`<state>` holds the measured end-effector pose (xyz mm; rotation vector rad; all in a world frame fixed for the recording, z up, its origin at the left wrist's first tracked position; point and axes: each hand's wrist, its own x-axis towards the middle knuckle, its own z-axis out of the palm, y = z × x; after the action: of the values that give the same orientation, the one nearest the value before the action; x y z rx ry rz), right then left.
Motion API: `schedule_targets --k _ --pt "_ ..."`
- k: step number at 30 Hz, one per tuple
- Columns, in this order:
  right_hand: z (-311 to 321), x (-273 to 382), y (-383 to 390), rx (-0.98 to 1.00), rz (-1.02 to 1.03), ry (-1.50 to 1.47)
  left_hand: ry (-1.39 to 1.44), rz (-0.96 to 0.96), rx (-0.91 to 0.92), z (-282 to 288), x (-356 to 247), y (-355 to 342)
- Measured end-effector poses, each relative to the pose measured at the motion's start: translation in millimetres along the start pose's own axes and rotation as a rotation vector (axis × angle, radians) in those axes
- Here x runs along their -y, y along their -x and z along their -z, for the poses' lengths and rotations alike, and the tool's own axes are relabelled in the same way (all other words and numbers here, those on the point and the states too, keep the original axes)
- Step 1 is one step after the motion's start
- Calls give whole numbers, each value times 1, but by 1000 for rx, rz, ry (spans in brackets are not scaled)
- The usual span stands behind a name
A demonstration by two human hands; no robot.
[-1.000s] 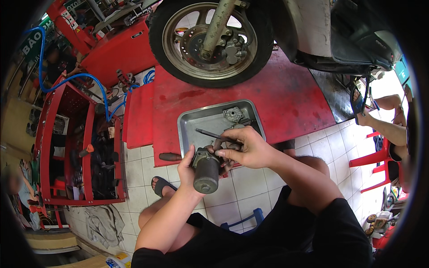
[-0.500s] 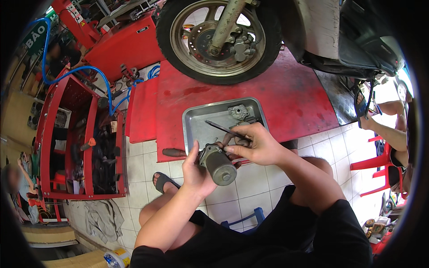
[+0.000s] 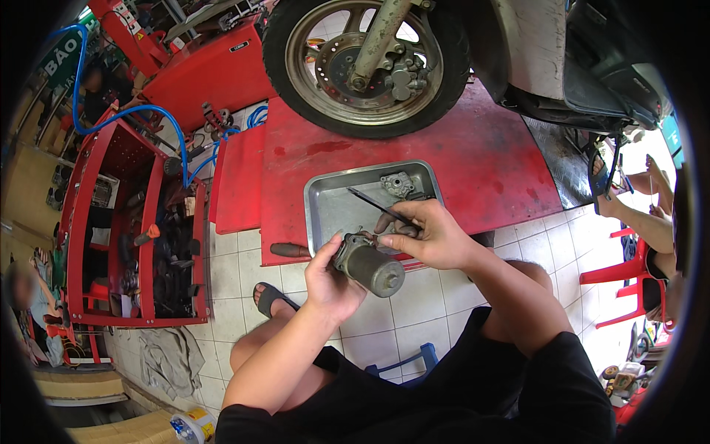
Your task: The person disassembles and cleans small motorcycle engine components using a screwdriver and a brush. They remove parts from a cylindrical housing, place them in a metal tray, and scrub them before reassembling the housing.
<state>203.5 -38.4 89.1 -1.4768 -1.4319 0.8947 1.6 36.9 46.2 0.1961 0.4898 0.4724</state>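
Through the head camera, I had the left hand [image 3: 329, 285] nearest, cupped around a grey cylindrical motor [image 3: 377, 270], its thumb beside the flanged end. The motor was held tilted above the tile floor [image 3: 414, 311], its rounded end cap toward the lower right. I judged it heavy for its bulk, rigid, and perhaps slick along the smooth barrel; the surest hold seemed to be around that barrel, thumb against the flange. The right hand [image 3: 436, 237] pinched a slim dark rod [image 3: 373, 200], its fingers close to the flange; whether they touched it, I couldn't tell. Beyond, a steel tray [image 3: 333, 200] held a metal casting [image 3: 398, 183] on the red platform [image 3: 488, 163], behind which stood a front wheel [image 3: 336, 74].
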Motion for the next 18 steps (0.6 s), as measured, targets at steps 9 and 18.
schedule_targets --k 9,18 --pt "4 -22 3 -112 175 21 -99 20 119 -7 11 -7" --pt "-1 2 4 -52 -5 -182 -417 -63 243 5 0 -7"
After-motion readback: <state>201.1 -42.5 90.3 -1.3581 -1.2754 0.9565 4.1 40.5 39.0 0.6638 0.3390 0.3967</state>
